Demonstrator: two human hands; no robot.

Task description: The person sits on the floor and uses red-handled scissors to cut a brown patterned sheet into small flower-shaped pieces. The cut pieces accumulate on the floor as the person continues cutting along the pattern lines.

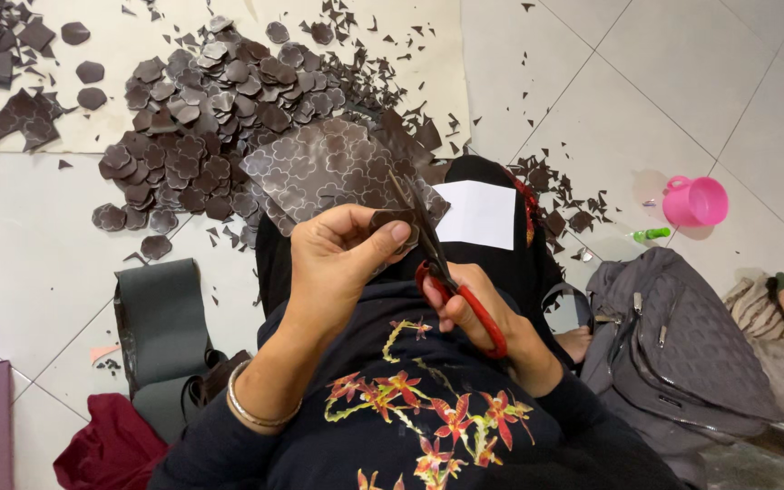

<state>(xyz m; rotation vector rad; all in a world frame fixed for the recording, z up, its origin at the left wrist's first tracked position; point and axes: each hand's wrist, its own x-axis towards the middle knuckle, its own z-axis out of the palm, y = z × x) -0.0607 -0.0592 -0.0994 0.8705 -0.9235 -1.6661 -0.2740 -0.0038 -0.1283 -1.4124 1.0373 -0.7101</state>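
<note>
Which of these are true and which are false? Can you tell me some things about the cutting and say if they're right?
1. The right hand holds scissors with red handles. True.
2. The left hand is empty. False: it pinches a small dark brown piece.
3. A pile of cut flower shapes lies on the floor. True.
4. The cup on the floor is blue. False: it is pink.
5. A grey bag sits at the person's right. True.

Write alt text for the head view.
A left hand holds a dark brown sheet marked with flower outlines while the right hand cuts it with red-handled scissors. Cut flower shapes lie heaped on the floor ahead.
</note>
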